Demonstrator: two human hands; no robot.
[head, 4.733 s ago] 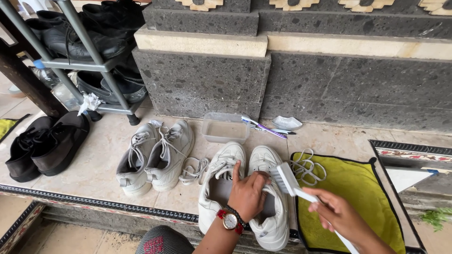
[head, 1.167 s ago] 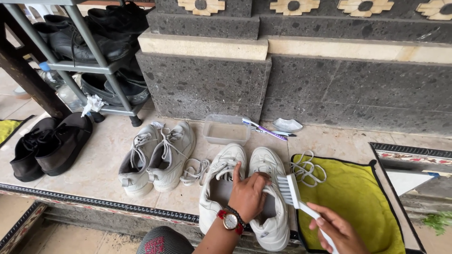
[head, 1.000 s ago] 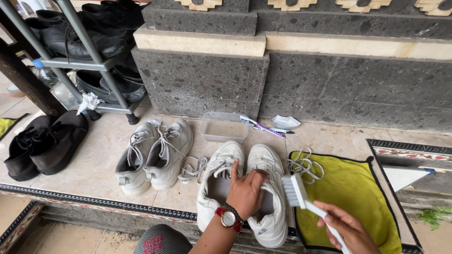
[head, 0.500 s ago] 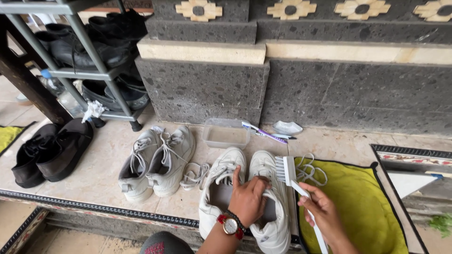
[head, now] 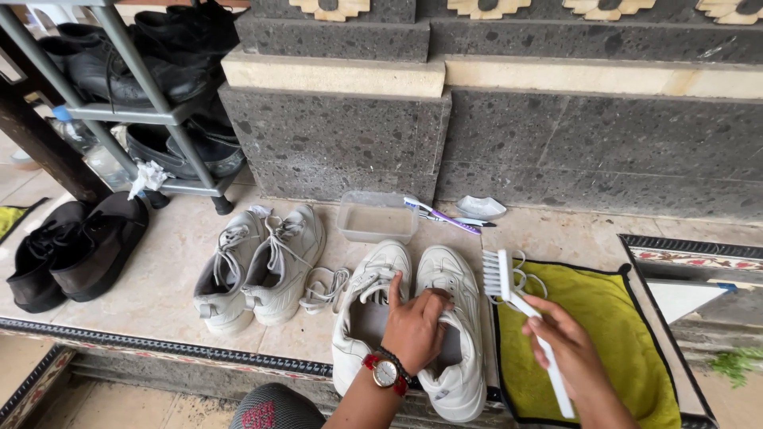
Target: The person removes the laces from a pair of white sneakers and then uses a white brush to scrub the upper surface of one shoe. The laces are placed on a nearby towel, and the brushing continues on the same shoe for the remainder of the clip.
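Observation:
My left hand (head: 416,326), with a red-strapped watch on the wrist, presses down on a pair of white sneakers (head: 455,282) standing side by side on the tiled step. The fingers spread across both shoe openings. My right hand (head: 568,357) grips the handle of a white brush (head: 502,278), its bristle head up beside the right sneaker's outer edge, above the yellow-green cloth (head: 604,318). Loose white laces (head: 526,274) lie at the cloth's near-left corner, behind the brush head.
A second pair of grey-white sneakers (head: 262,258) and a loose lace (head: 324,286) sit to the left. A clear plastic tub (head: 377,216), toothbrushes (head: 442,216) and a small dish (head: 481,207) line the dark stone wall. Black shoes (head: 71,250) and a metal shoe rack (head: 135,103) stand far left.
The brush in my right hand has shifted a little to the right and away from the right sneaker's side. My left hand stays on the white pair. The view has moved slightly.

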